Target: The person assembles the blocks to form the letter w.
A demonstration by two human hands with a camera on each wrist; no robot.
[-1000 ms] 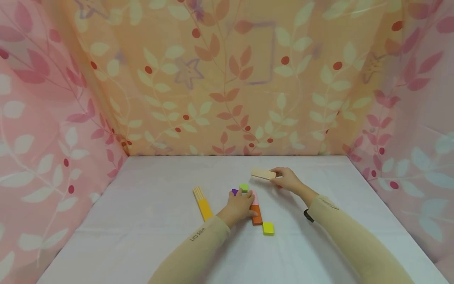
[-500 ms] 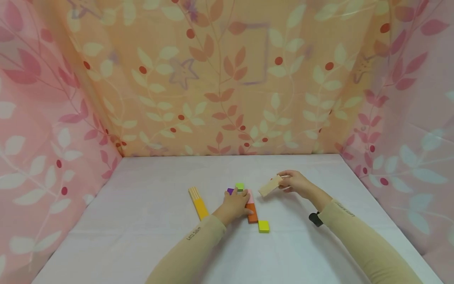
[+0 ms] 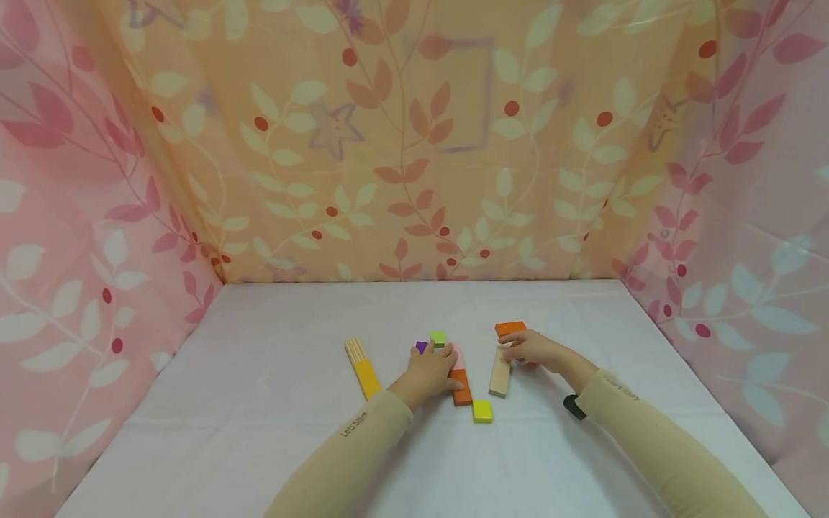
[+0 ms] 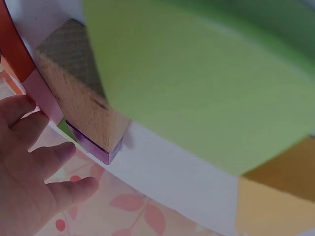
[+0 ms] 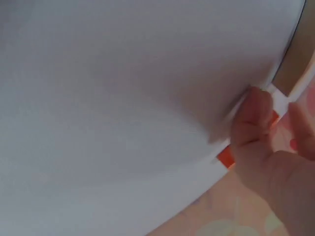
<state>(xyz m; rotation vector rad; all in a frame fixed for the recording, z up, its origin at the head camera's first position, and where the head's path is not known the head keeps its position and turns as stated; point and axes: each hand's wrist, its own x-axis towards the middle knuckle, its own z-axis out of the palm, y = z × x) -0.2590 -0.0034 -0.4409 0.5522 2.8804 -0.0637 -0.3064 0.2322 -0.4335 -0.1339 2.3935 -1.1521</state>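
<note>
My left hand (image 3: 424, 374) lies over a group of wooden blocks with its fingers spread, thumb beside an orange-brown block (image 3: 461, 388) and fingertips near a pink block (image 3: 458, 356). A purple block (image 3: 422, 347) and a lime green block (image 3: 438, 339) show beyond the fingers. In the left wrist view, a plain wood block (image 4: 81, 103) stands against the purple one. My right hand (image 3: 537, 350) is at the far end of a plain flat wood block (image 3: 499, 378) lying on the table. In the right wrist view, thumb and finger are apart, off this block's end.
An orange block (image 3: 510, 328) lies just behind the right hand. A yellow block (image 3: 482, 411) sits in front of the orange-brown one. Left of the group is a long yellow block with pale strips (image 3: 364, 370). A large light green surface (image 4: 197, 88) fills much of the left wrist view.
The right hand has turned the flat wood block from crosswise to lengthwise, lowered it to the table and loosened its fingers. The orange block behind came into view. The left hand stayed put.
</note>
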